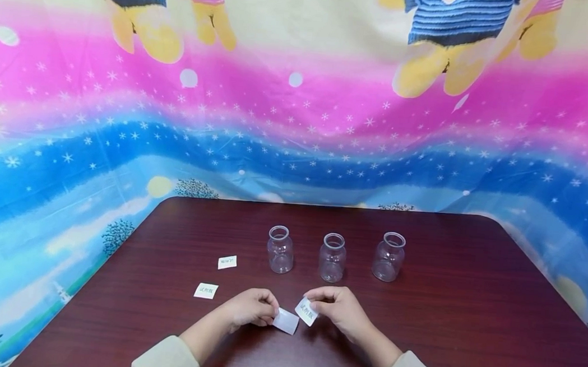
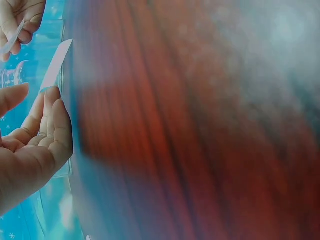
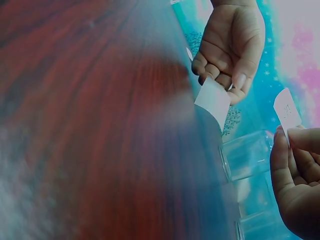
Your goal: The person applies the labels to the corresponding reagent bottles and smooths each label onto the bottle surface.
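In the head view my left hand [image 1: 253, 310] holds a blank whitish backing paper [image 1: 285, 321] by its edge, low over the table. Close beside it, my right hand [image 1: 344, 313] pinches a white label [image 1: 307, 312] with dark printed characters between thumb and fingers. A narrow gap separates label and paper. The right wrist view shows the label [image 3: 287, 111] upright and slightly bent, while the backing paper [image 3: 214, 101] curls a little below the left hand [image 3: 230, 47]. From the left wrist, the paper [image 2: 56, 65] appears nearly edge-on at the left hand's fingertips [image 2: 52, 92].
Three clear glass jars, a left one [image 1: 281, 250], a middle one [image 1: 332, 259] and a right one [image 1: 388, 258], stand uncapped beyond my hands. Two printed labels, one nearer [image 1: 206, 291] and one farther [image 1: 227, 262], lie left on the dark red table [image 1: 468, 306]. A patterned curtain [image 1: 298, 122] hangs behind.
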A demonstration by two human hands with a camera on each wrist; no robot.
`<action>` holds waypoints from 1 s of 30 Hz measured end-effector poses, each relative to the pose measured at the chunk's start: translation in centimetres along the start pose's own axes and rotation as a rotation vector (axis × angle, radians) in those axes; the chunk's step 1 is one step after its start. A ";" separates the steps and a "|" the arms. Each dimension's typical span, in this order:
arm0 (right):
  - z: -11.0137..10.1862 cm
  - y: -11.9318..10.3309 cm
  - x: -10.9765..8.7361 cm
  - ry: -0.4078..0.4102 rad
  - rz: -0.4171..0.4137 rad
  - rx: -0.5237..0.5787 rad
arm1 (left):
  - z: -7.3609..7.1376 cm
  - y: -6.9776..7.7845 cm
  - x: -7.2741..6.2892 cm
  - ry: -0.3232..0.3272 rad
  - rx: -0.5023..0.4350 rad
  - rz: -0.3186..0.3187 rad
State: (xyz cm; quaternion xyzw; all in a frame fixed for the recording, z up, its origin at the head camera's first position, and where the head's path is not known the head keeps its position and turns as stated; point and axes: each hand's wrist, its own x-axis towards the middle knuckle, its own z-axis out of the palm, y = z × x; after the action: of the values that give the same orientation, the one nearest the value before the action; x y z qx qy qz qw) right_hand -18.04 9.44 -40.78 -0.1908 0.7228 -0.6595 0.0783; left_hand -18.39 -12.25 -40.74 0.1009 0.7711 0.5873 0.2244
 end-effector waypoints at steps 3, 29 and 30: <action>0.1 0.1 0.0 -0.002 -0.003 0.000 | -0.2 -0.1 0.0 0.020 0.005 0.000; 2.0 -3.2 0.6 0.008 -0.037 -0.170 | 0.7 1.1 0.5 0.034 -0.081 0.136; 2.1 -3.4 0.6 0.008 -0.040 -0.173 | 0.7 1.1 0.5 0.035 -0.081 0.142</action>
State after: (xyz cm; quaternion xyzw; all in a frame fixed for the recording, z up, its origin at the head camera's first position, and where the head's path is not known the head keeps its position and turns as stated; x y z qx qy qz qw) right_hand -17.22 7.09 -37.65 -0.2087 0.7735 -0.5967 0.0456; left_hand -18.64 -11.09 -39.97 0.1358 0.7415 0.6340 0.1724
